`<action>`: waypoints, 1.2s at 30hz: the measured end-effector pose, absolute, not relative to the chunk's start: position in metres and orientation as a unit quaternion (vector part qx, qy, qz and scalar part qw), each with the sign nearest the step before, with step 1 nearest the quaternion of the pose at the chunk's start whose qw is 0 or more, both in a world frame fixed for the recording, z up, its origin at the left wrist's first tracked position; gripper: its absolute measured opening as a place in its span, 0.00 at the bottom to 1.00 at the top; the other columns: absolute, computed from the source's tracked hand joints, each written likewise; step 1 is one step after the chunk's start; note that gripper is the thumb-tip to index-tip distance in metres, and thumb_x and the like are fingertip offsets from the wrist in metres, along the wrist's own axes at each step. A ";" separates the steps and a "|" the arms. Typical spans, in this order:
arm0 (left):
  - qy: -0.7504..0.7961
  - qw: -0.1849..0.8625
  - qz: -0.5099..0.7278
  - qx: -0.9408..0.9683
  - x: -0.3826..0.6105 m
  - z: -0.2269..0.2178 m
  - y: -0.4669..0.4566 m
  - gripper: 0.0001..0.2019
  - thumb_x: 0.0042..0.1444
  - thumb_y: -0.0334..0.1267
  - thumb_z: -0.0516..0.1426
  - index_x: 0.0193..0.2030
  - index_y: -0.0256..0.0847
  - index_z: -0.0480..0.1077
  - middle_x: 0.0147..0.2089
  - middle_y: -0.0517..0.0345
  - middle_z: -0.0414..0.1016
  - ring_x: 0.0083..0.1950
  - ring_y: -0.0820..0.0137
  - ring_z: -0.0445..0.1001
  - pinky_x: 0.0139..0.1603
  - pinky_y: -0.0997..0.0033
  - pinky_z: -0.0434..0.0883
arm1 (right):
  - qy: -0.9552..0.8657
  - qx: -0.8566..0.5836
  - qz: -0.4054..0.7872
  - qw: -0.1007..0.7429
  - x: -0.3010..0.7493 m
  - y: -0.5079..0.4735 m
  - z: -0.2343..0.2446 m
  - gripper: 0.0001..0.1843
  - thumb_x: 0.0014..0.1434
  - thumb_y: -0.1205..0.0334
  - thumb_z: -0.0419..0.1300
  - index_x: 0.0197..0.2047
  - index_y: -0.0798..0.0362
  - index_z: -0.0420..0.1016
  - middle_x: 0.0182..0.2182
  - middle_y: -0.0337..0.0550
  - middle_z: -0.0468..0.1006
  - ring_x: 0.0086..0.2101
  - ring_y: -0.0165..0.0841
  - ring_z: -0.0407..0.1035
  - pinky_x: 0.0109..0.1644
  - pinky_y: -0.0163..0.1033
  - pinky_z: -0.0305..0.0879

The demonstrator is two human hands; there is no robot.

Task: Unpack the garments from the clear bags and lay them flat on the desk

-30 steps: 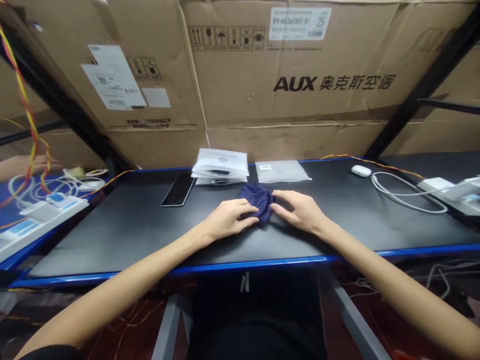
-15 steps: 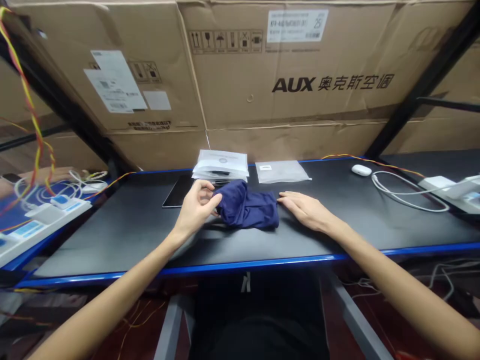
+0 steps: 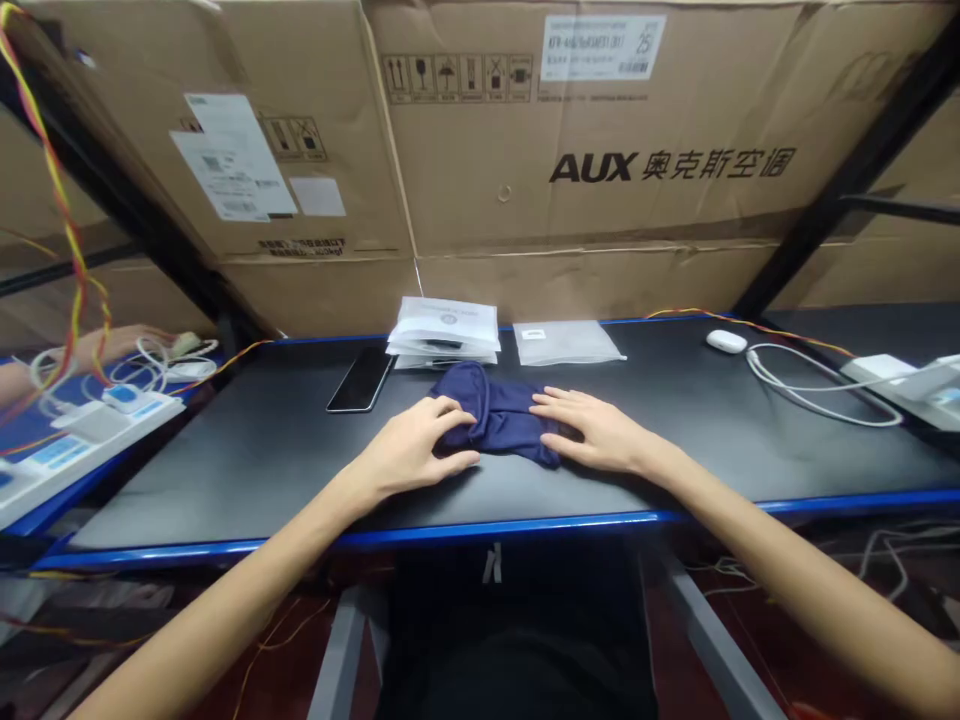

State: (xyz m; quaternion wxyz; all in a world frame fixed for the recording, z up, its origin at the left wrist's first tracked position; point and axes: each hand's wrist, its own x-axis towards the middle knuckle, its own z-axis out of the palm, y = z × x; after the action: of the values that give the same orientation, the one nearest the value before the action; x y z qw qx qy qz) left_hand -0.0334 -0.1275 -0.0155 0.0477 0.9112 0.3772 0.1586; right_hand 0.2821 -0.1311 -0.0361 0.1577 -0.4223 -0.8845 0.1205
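A dark navy folded cloth [image 3: 506, 425] lies on the black tabletop in front of me, its kind of garment not clear. My left hand [image 3: 416, 445] rests over its left end, thumb apart from the curved fingers. Part of the cloth's left end is hidden under those fingers. On the right end, my right hand [image 3: 589, 430] lies flat with its fingers stretched out and spread. Just behind the cloth is a stack of frosted plastic pouches [image 3: 444, 325], and a single frosted pouch [image 3: 568, 342] with a small white label lies to the right of the stack.
A dark phone [image 3: 361, 380] lies left of the stack. A white rounded case [image 3: 726, 341] and a white cable [image 3: 817, 400] are at the right. Power strips [image 3: 97, 435] stand at the left, near another person's arm [image 3: 90, 350]. Cardboard boxes [image 3: 465, 210] line the back.
My left hand has gone from holding up the cloth's left end to resting on it; the cloth lies flatter. My right hand has moved left onto the cloth's right end.
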 end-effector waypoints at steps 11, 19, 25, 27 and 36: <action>0.468 0.097 0.349 0.806 -0.024 -0.006 -0.128 0.09 0.62 0.43 0.58 0.37 0.41 0.74 0.32 0.61 0.78 0.30 0.72 0.74 0.33 0.74 0.70 | -0.860 -0.441 0.190 0.170 0.329 -0.134 -0.035 0.26 0.63 0.54 0.59 0.64 0.44 0.72 0.67 0.42 0.67 0.70 0.45 0.51 0.72 0.57 0.52; 0.578 -0.004 0.298 0.760 -0.057 -0.005 -0.129 0.14 0.59 0.41 0.56 0.51 0.45 0.68 0.24 0.69 0.71 0.24 0.71 0.71 0.31 0.73 0.64 | -0.850 -0.447 0.193 0.201 0.346 -0.134 -0.040 0.25 0.61 0.59 0.58 0.62 0.42 0.73 0.67 0.40 0.68 0.69 0.45 0.53 0.72 0.59 0.53; 0.621 -0.029 0.097 0.777 -0.077 -0.015 -0.129 0.13 0.60 0.44 0.55 0.49 0.52 0.75 0.29 0.62 0.76 0.30 0.64 0.76 0.26 0.72 0.60 | -0.848 -0.446 0.191 0.214 0.345 -0.135 -0.038 0.24 0.60 0.59 0.60 0.60 0.43 0.75 0.65 0.42 0.70 0.69 0.46 0.54 0.70 0.59 0.55; 0.616 -0.035 0.094 0.782 -0.079 -0.013 -0.128 0.13 0.60 0.45 0.55 0.48 0.50 0.77 0.36 0.57 0.78 0.37 0.60 0.77 0.29 0.70 0.65 | -0.847 -0.448 0.185 0.217 0.344 -0.135 -0.039 0.23 0.61 0.58 0.60 0.60 0.43 0.76 0.65 0.42 0.70 0.68 0.45 0.55 0.70 0.58 0.56; 0.476 0.053 0.194 0.856 -0.071 -0.015 -0.111 0.19 0.63 0.46 0.54 0.55 0.40 0.75 0.54 0.49 0.78 0.54 0.57 0.76 0.59 0.55 0.71 | -0.843 -0.447 0.134 0.268 0.342 -0.134 -0.044 0.10 0.63 0.56 0.59 0.42 0.45 0.81 0.57 0.44 0.79 0.62 0.45 0.67 0.67 0.56 0.64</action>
State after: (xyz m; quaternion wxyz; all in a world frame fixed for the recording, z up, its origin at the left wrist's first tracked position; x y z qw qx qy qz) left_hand -0.0710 -0.1115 -0.0147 0.0532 0.8559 0.4764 0.1941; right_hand 0.3417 -0.1341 -0.0444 0.2684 -0.4467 -0.8429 0.1342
